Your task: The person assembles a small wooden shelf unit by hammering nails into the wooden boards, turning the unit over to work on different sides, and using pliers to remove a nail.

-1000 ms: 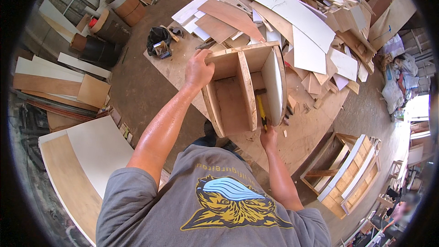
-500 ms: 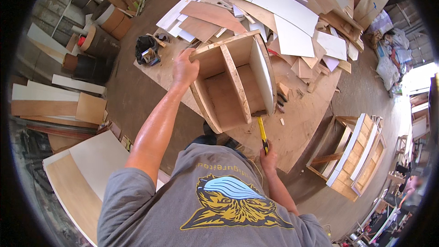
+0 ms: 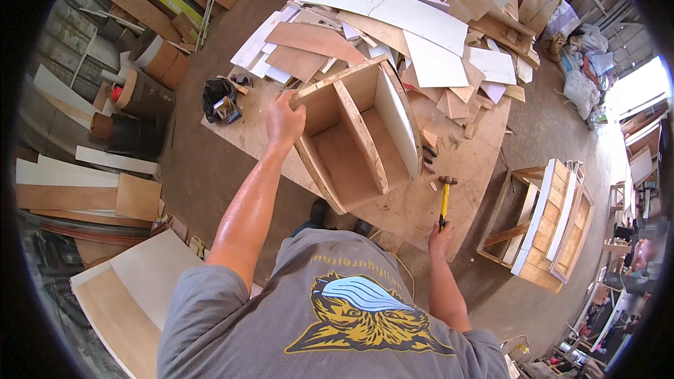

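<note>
My left hand (image 3: 286,123) is closed over the upper left corner of a wooden box frame (image 3: 360,137). The frame has curved long sides, a middle divider and a white inner panel, and it stands tilted on the plywood worktop. My right hand (image 3: 440,240) is wrapped round the handle end of a hammer (image 3: 444,200), to the right of the frame and apart from it. The hammer has a yellow shaft with a black grip, and its head points away from me. A dark-handled tool (image 3: 428,156) lies on the worktop by the frame's right side.
Offcuts of white and brown board (image 3: 382,14) are heaped at the worktop's far side. A black bag (image 3: 223,98) sits at its left edge. On the floor to the right stands a slatted wooden frame (image 3: 544,224). Board stacks (image 3: 84,193) lie at the left.
My right hand has swung the hammer rightward, away from the box frame's near edge, and its head now shows. The box frame has shifted slightly in my left hand's grip.
</note>
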Demonstrator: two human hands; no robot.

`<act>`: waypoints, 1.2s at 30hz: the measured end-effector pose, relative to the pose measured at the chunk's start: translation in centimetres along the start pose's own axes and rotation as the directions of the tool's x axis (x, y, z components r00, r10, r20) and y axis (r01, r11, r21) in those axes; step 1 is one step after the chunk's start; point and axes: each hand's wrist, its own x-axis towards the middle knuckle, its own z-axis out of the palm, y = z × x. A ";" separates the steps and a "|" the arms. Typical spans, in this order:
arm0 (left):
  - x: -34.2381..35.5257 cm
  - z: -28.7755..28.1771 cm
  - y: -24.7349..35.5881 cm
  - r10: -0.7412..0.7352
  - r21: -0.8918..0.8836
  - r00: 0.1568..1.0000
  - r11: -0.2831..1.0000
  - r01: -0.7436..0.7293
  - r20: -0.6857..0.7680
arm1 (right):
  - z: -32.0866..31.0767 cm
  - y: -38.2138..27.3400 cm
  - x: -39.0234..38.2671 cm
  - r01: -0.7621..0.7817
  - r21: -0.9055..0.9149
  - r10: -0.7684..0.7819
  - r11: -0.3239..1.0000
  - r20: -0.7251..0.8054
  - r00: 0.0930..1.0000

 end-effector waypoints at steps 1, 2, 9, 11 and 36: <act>-0.1 -0.1 0.0 -0.012 -0.007 1.000 1.000 0.012 -0.001 | 0.0 -0.3 1.0 0.052 -0.102 -0.051 0.993 0.014 0.999; -0.2 0.0 -0.2 -0.007 -0.010 1.000 1.000 0.007 -0.003 | 0.3 -0.8 1.8 0.105 -0.203 -0.100 0.974 0.033 0.994; 0.2 1.2 -2.0 -0.128 -0.175 0.992 0.976 0.127 0.007 | 3.8 -11.4 9.8 -0.300 0.554 0.097 0.777 0.365 0.926; 0.1 0.3 -2.1 -0.194 -0.193 0.977 0.959 0.207 0.083 | 4.2 -14.4 10.5 -0.318 0.532 0.077 0.785 0.425 0.902; -4.6 -4.3 -15.7 -0.313 -0.817 0.940 0.501 0.285 0.135 | 0.7 -18.7 4.2 -0.433 0.854 -0.227 0.288 0.500 0.836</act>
